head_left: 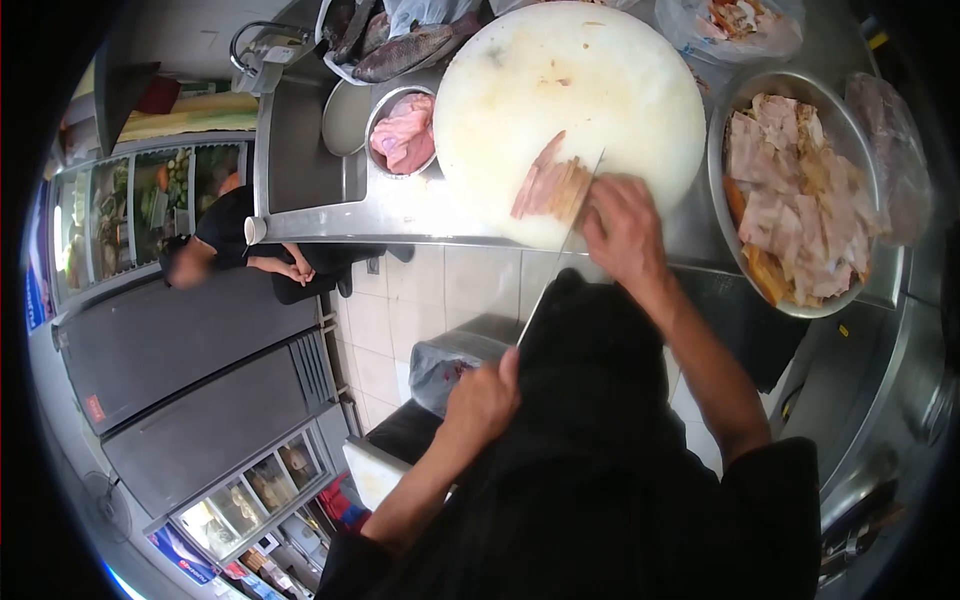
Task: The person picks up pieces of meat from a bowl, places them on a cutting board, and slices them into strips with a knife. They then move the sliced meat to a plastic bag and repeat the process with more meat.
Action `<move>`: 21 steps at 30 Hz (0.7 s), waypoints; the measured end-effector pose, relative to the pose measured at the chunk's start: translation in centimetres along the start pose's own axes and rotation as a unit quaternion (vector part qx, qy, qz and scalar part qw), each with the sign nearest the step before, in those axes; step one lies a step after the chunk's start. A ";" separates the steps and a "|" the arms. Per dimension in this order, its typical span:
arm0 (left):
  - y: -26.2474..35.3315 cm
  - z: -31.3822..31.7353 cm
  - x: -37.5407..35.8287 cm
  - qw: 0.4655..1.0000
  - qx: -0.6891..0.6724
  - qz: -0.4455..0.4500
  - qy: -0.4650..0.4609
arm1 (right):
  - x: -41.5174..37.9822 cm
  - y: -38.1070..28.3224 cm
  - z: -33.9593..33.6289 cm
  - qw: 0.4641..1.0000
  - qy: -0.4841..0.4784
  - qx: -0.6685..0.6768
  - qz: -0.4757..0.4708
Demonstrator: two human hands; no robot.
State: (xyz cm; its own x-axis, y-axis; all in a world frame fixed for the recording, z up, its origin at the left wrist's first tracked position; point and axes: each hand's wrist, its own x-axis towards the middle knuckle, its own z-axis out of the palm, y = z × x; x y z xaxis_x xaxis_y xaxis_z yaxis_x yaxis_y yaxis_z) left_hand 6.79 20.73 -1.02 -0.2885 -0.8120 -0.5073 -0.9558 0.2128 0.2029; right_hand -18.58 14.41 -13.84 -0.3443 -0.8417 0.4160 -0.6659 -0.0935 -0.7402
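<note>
Head view. Landmark: round white board [570, 90] on the steel counter [300, 150].

- Meat [548, 188]: pale pink-brown slab, partly cut into thin slices, lying on the near edge of the board.
- Right hand [622, 232]: at the near edge of the board, just right of the meat. Fingers bent down and touching the uncut end. Cannot tell whether they grip it or only press on it.
- Knife [575, 225]: long thin blade, tip on the board at the right end of the slices. It runs back off the board's near edge toward the body.
- Left hand [483, 400]: well off the board, down near the chest. Fingers closed round the knife's handle end; the handle itself is hidden in the fist.
- Big bowl [800, 78]: steel, right of the board and almost touching it, heaped with cut pieces [795, 200] of pale meat.
- Small bowl [375, 115]: left of the board, against its rim, holding raw pink meat [405, 135].
- Fish [400, 50]: dark whole fish in a tray, beyond the board's left side.
- Bag [740, 25]: clear plastic with scraps inside, beyond the board's right side.
- Another person [240, 250]: dark top, far left of the board, beyond the counter's end, arms forward.
</note>
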 end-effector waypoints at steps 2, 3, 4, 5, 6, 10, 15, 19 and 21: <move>-0.9 2.9 3.2 0.952 0.155 0.212 0.157 | 0.1 0.0 0.1 1.000 0.004 -0.003 -0.006; 1.1 1.3 5.8 0.985 0.059 0.143 0.082 | 0.0 -0.1 0.0 1.000 0.005 -0.005 -0.011; 3.3 -0.7 7.2 0.997 -0.043 0.070 0.007 | 0.0 -0.2 -0.3 1.000 0.002 -0.007 -0.020; 4.2 -1.7 7.0 0.997 -0.069 0.038 0.006 | -0.1 -0.2 -0.7 1.000 -0.007 0.001 -0.019; 4.8 -3.0 7.6 0.996 -0.092 0.015 0.008 | 0.1 -0.1 -0.9 1.000 -0.005 0.007 -0.020; 4.8 -4.5 4.8 0.991 -0.124 -0.037 0.013 | -0.2 -0.1 -1.0 1.000 -0.008 0.012 -0.001; 1.3 -1.9 -0.8 0.992 -0.119 -0.025 0.026 | -0.2 -0.1 -0.9 1.000 -0.009 0.024 0.001; 1.1 -1.5 -1.4 0.994 -0.094 -0.049 -0.012 | -0.4 0.2 -0.4 1.000 0.004 0.023 -0.008; 0.3 1.0 1.1 0.996 -0.011 0.084 0.023 | -0.4 0.4 -0.4 1.000 0.003 0.016 -0.012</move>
State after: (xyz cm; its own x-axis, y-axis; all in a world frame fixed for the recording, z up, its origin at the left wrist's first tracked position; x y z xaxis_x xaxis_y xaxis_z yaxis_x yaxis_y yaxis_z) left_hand 6.11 20.40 -2.34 -0.4403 -0.7906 -0.4256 -0.8929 0.3360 0.2997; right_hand -18.98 14.94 -14.14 -0.3324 -0.8362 0.4362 -0.6524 -0.1301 -0.7466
